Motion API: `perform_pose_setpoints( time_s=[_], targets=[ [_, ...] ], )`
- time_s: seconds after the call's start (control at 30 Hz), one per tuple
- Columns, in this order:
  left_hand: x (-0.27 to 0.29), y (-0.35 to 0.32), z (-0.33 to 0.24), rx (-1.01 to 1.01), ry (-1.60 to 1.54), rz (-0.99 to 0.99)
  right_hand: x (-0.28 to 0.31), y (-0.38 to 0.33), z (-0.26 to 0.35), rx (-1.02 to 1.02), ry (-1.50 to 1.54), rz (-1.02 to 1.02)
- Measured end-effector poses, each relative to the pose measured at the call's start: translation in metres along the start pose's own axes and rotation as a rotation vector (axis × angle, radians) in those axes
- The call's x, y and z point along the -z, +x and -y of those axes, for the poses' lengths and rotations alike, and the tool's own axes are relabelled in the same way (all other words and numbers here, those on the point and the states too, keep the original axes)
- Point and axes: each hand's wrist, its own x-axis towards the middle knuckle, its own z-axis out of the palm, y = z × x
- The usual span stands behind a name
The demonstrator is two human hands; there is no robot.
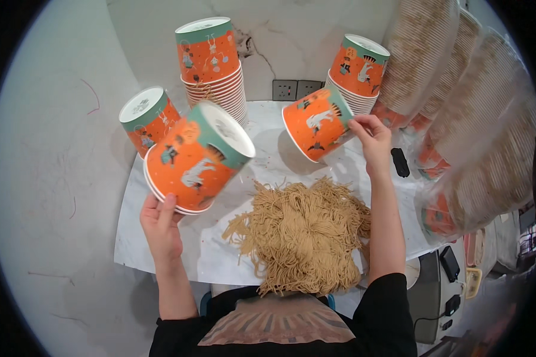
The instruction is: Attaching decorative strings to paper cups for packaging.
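Separating or nesting, apparently, the left hand [162, 231] is clasping nested paper cups [198, 159] by their rims, left beyond the string pile [307, 238], while the right hand [375, 141] is pinching another cup [315, 125] by its base straight beyond it, the next move likely needing steady grips.

this looks like a small workroom or packing corner; whether it belongs to a home or a business is unclear. the signs are a white work table [208, 259] against a marbled wall [309, 35] with power sockets [284, 90], upturned stacks of orange and green paper tubs [211, 58], a loose heap of tan strands [309, 232] and, along the right, tall clear plastic sleeves [420, 53] packed with nested tubs, beside small black devices [449, 263].
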Motion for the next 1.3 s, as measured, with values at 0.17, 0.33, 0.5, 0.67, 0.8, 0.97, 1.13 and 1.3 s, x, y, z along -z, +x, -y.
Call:
perform_pose_setpoints(
  time_s=[0.17, 0.33, 0.5, 0.67, 0.8, 0.97, 1.13, 1.3],
  targets=[
    [0.007, -0.008, 0.004, 0.068, -0.177, -0.095, -0.041, -0.014, 0.011, 0.459, -0.587, 0.102],
    [0.002, -0.018, 0.023, 0.184, -0.308, -0.099, -0.053, -0.016, -0.006, 0.6, -0.711, 0.181],
    [-0.012, -0.022, 0.033, 0.262, -0.339, -0.061, -0.05, -0.012, -0.022, 0.524, -0.736, 0.136],
    [-0.024, -0.027, 0.035, 0.28, -0.378, -0.062, -0.09, -0.043, 0.035, 0.579, -0.504, 0.357],
    [-0.026, -0.03, 0.036, 0.311, -0.386, 0.022, -0.118, -0.082, 0.067, 0.436, -0.336, 0.606],
    [-0.026, -0.036, 0.041, 0.256, -0.384, -0.09, -0.114, -0.09, 0.058, -0.048, -0.041, 0.594],
    [-0.027, -0.049, 0.05, 0.299, -0.408, -0.075, -0.109, -0.081, 0.06, -0.302, 0.219, 0.542],
    [-0.039, -0.051, 0.055, 0.294, -0.417, -0.057, -0.092, -0.07, 0.072, -0.148, 0.098, 0.523]
  ],
)
